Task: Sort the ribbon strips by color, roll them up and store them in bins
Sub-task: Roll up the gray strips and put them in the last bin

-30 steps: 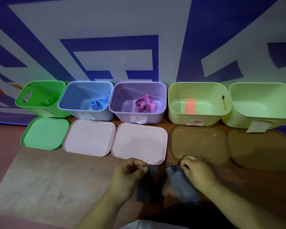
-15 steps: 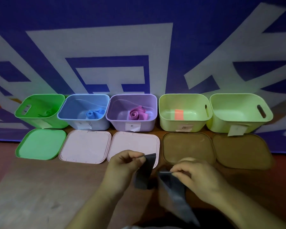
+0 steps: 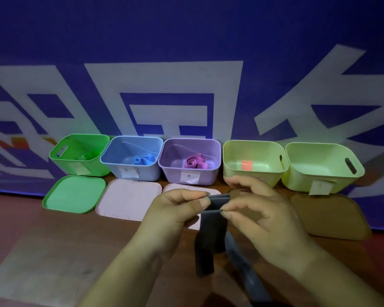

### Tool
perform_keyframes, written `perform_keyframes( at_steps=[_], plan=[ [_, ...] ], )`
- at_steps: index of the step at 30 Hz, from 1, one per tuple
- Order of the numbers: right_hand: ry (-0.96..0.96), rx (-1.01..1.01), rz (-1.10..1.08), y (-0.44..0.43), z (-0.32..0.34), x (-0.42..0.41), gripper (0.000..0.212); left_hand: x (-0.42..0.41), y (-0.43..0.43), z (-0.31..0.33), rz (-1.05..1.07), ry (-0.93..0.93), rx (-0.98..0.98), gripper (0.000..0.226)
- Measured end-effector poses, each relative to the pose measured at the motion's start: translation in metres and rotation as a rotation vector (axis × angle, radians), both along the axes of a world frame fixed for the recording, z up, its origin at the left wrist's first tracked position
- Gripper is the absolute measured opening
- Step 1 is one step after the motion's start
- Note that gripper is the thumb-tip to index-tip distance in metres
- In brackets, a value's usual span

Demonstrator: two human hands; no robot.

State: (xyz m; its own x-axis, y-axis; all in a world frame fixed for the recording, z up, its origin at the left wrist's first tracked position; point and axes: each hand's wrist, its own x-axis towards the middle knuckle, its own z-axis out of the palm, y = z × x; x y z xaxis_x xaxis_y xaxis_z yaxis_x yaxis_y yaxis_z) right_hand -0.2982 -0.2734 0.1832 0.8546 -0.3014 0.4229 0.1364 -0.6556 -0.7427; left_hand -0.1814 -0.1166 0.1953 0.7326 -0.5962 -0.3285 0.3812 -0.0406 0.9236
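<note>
Two hands meet over the near edge of the desk (image 3: 53,251), both pinched on one dark grey ribbon strip (image 3: 211,231). The left hand (image 3: 173,218) clamps the strip's top end between thumb and forefinger; the right hand (image 3: 262,220) nips the same end from the 3 o'clock side, its other fingers spread. The top of the strip is folded over between the fingertips, and the rest hangs down in two tails toward 6 o'clock.

Beyond the hands, five lids lie flat in a row on the desk: a green lid (image 3: 73,193) at 9 o'clock, two pink lids (image 3: 129,199), and two brown lids (image 3: 328,216) toward 3 o'clock, partly hidden by the hands.

Farther back, one bin stands behind each lid, against the blue and white wall (image 3: 186,52). The green bin (image 3: 75,167) holds a green roll, hard to make out. The blue bin (image 3: 131,173) holds a blue ribbon roll (image 3: 141,160). The purple bin (image 3: 191,176) holds a pink ribbon roll (image 3: 194,163). The first pale green bin (image 3: 253,176) holds an orange strip (image 3: 247,165), lying flat. The second pale green bin (image 3: 319,173), at the far 3 o'clock end, shows only its bare floor.
</note>
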Motion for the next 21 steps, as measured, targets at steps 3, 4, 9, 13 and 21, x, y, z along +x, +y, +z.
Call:
perform_keyframes(
  at_steps=[3, 4, 9, 13, 21],
  plan=[
    [-0.031, 0.062, -0.013, 0.01, 0.004, 0.005, 0.01, -0.001, 0.007, 0.007, -0.006, 0.023, -0.021, 0.018],
    [-0.035, 0.078, -0.019, 0.013, 0.006, 0.006, 0.011, -0.002, 0.01, 0.009, -0.006, 0.041, -0.034, 0.02],
    [-0.068, 0.074, -0.074, 0.029, 0.008, 0.015, 0.01, 0.004, 0.022, 0.009, -0.007, 0.118, -0.094, 0.019],
    [-0.064, 0.057, -0.127, 0.041, 0.008, 0.026, 0.01, 0.018, 0.032, 0.007, -0.021, 0.133, -0.098, 0.017],
    [-0.087, 0.137, -0.197, 0.067, 0.007, 0.061, 0.015, 0.059, 0.052, 0.001, -0.081, 0.134, -0.084, 0.014]
  ],
)
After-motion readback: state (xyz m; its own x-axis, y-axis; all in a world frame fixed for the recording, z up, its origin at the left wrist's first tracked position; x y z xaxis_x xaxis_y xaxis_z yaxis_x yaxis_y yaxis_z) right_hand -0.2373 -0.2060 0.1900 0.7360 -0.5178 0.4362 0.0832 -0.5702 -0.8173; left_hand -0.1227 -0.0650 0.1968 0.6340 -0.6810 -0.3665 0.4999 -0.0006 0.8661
